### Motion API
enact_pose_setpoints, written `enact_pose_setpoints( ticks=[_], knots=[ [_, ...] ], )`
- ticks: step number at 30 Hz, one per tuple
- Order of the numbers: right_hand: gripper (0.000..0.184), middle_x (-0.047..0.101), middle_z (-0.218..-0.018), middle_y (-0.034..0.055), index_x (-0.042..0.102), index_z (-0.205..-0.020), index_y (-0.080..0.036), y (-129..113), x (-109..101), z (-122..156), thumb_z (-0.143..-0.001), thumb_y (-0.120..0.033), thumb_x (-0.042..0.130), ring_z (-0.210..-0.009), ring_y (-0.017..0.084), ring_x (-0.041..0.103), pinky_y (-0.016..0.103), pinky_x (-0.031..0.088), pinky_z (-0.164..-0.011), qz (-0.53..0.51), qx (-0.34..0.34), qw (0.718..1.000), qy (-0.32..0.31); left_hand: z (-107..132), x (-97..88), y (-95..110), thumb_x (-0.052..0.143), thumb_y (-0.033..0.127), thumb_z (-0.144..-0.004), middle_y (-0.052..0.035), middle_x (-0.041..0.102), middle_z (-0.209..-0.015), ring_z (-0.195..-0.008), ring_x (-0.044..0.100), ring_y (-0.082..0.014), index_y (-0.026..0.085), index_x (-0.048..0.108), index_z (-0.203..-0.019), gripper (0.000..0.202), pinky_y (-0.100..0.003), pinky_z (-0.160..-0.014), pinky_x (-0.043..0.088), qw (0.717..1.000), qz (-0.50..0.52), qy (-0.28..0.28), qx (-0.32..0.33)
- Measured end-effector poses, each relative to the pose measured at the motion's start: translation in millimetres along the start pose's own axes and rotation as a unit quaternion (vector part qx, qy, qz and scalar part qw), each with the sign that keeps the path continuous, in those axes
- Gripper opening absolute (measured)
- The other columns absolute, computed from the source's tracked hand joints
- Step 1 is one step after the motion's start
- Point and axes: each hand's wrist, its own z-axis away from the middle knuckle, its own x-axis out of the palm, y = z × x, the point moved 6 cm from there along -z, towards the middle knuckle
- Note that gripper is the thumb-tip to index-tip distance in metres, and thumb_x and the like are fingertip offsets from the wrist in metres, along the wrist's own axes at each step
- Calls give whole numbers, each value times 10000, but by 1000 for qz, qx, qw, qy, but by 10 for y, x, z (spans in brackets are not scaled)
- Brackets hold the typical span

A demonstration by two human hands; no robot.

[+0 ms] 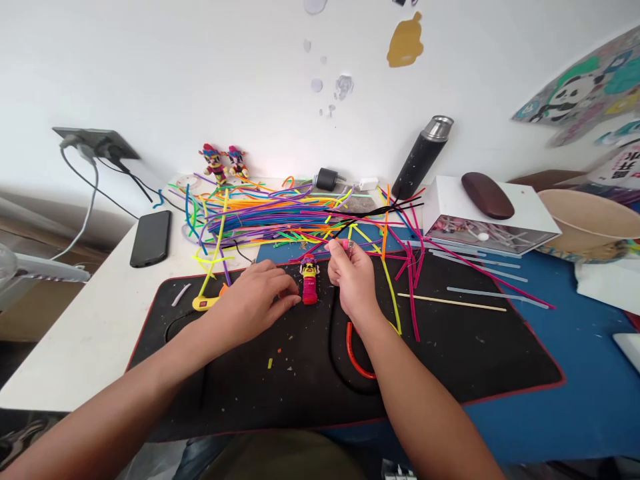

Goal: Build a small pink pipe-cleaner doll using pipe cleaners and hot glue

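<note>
A small figure made of pipe cleaners (310, 287) lies on the black mat, with a yellow face and a dark pink body. Just left of it rests my left hand (257, 293), fingers loosely bent and thumb apart, with nothing visible in the grasp. My right hand (353, 280) is raised to the right of the figure and closed in a pinch. A small pink piece (347, 247) shows at its fingertips; its exact kind is partly hidden by the fingers. Loose pipe cleaners (250, 217) in many colours lie piled behind both hands.
A yellow glue gun (204, 304) lies by my left wrist, a red curved handle (356, 353) under my right forearm. Translucent glue sticks (495, 295) and a wooden stick (450, 302) lie right. Behind stand a black flask (419, 160), a white box (440, 210) and two finished figures (215, 163).
</note>
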Motion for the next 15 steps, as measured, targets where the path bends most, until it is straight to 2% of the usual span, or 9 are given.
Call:
enact_pose_setpoints(
  ticks=[4,9,15],
  knots=[
    [513,294,-539,-128,525,-780,-230,-32,1,-27,-791,-635,841,-438,62,226,228,162,-423,-18,-3,1000,10,-78,32,79,603,284,-1044,-67,751,-918,-952,626,-258,208,739,-958,178,-398,-860,485,1000,2,1,4],
    [500,280,-534,-132,578,-802,-219,-132,21,-28,-789,-648,835,-428,62,219,235,143,-424,-20,8,1000,5,-134,138,264,628,255,-1038,-48,760,-928,-928,631,-250,203,720,-961,131,-407,-891,475,998,-1,-30,51],
    [501,344,-542,-114,671,-869,-189,-338,-199,17,-826,-668,808,-439,67,276,234,194,-439,72,-6,997,-32,-212,140,394,617,266,-1046,-66,756,-929,-940,622,-281,186,712,-939,164,-425,-865,452,996,-69,-30,49]
  ],
)
